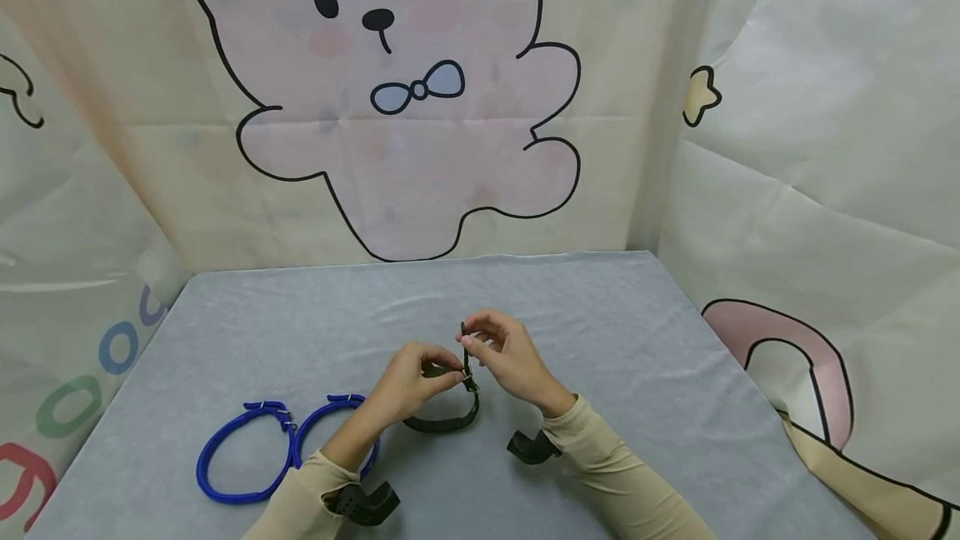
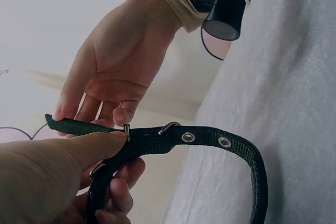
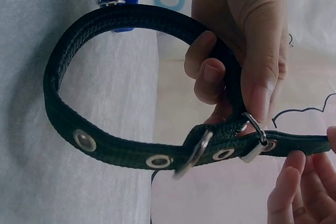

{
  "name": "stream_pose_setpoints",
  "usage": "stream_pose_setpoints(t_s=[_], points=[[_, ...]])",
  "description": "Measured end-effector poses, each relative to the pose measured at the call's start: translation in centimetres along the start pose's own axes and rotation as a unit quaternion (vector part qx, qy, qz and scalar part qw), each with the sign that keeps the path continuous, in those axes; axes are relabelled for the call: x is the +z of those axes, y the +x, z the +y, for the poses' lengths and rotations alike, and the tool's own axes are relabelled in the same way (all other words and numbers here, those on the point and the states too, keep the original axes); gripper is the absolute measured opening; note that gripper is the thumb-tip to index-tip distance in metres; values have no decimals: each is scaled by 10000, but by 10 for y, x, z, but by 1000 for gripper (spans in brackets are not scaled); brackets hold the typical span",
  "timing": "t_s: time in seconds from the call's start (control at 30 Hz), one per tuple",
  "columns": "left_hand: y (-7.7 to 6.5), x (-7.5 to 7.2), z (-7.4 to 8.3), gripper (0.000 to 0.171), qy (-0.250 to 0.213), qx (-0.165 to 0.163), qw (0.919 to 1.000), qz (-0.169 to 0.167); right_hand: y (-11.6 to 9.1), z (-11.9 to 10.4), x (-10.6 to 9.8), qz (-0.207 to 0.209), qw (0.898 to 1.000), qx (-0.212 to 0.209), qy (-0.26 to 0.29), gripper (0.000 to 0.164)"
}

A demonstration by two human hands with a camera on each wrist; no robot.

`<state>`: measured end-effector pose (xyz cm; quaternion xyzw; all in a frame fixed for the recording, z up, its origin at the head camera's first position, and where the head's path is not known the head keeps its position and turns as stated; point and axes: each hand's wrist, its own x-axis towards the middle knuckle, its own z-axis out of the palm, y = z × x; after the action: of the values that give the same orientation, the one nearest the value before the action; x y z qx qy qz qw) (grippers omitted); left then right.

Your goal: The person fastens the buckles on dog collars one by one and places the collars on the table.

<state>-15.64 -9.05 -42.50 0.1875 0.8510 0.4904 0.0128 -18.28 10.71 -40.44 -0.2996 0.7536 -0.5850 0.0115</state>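
Observation:
A dark green collar (image 1: 442, 424) with metal eyelets is held in a loop low over the table. My left hand (image 1: 408, 382) grips it near the buckle (image 3: 257, 150), thumb pressed beside the metal frame. Through that buckle runs the strap's free end (image 2: 73, 125), which my right hand (image 1: 513, 357) pinches between thumb and fingers. A metal ring (image 3: 195, 155) sits on the band close to the buckle. In the right wrist view, only the fingertips of my right hand show, at the strap's tip.
Two blue collars (image 1: 204, 461) lie side by side on the grey cloth-covered table (image 1: 600, 315), left of the hands; my left forearm partly covers the nearer one. Black wrist cameras (image 1: 532, 447) stick out from both sleeves. Printed fabric walls (image 1: 600, 190) stand behind and on both sides.

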Motion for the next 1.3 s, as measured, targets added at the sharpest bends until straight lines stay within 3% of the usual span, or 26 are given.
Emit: stream_pose_setpoints(t_s=[0.27, 0.43, 0.57, 0.87, 1.3], points=[[1, 2, -2, 13, -59, -212, 9998, 8, 0, 2, -2, 173, 9998, 39, 120, 20], [2, 2, 0, 21, -134, -247, 9987, 415, 3, 3, -6, 650, 9976, 156, 191, 18], [2, 1, 0, 17, -375, -141, 9971, 645, 5, 4, -9, 897, 9953, 303, 182, 18], [1, -3, -2, 21, -424, 341, 9985, 9, 5, 4, -9, 913, 9945, 375, 353, 18], [1, -3, -3, 27, -340, 272, 9987, -272, 4, 5, -7, 762, 9960, 316, 330, 21]])
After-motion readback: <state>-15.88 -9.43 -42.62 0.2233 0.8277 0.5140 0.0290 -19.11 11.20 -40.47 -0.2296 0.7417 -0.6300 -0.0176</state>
